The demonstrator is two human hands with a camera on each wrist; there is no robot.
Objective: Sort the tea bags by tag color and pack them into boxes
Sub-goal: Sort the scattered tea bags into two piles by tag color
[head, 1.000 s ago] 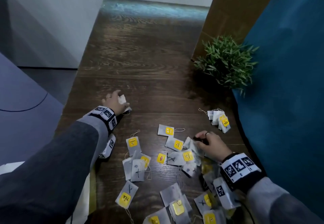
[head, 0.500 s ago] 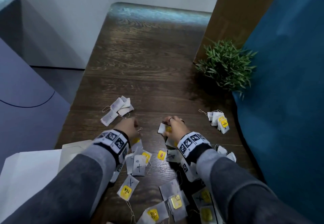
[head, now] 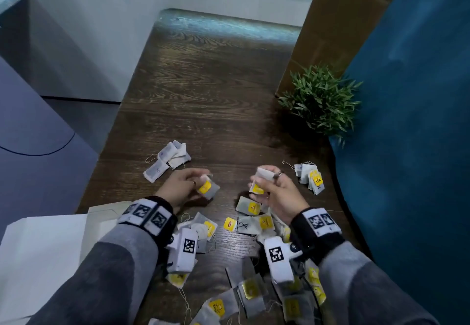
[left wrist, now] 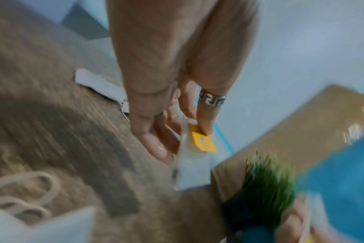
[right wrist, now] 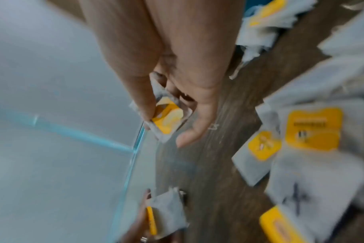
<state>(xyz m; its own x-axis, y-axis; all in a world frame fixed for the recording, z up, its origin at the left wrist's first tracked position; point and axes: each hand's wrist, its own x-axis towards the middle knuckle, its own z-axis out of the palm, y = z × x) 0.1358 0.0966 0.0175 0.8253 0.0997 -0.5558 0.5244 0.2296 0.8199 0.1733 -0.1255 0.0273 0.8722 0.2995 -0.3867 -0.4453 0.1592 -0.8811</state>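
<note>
My left hand (head: 185,184) pinches a yellow-tagged tea bag (head: 209,188) just above the dark wooden table (head: 203,100); in the left wrist view the fingers (left wrist: 206,121) clamp its yellow tag (left wrist: 203,142). My right hand (head: 269,187) holds another yellow-tagged tea bag (head: 258,189), raised off the table; the right wrist view shows that bag (right wrist: 168,118) between thumb and fingers. Several more yellow-tagged bags (head: 250,207) lie scattered below both hands. A small pile of white-tagged bags (head: 167,159) lies beyond my left hand. A stack with a yellow tag (head: 311,178) lies to the right of my right hand.
A small green potted plant (head: 320,98) stands at the right, against a teal cushion (head: 412,121) and a brown cardboard panel (head: 338,19). A white flat box (head: 50,248) lies at the table's near left edge. Bare tabletop stretches beyond the piles.
My left hand left the white-tagged pile, came back toward the middle and picked up a yellow-tagged bag. My right hand moved forward, took a yellow-tagged bag and lifted it.
</note>
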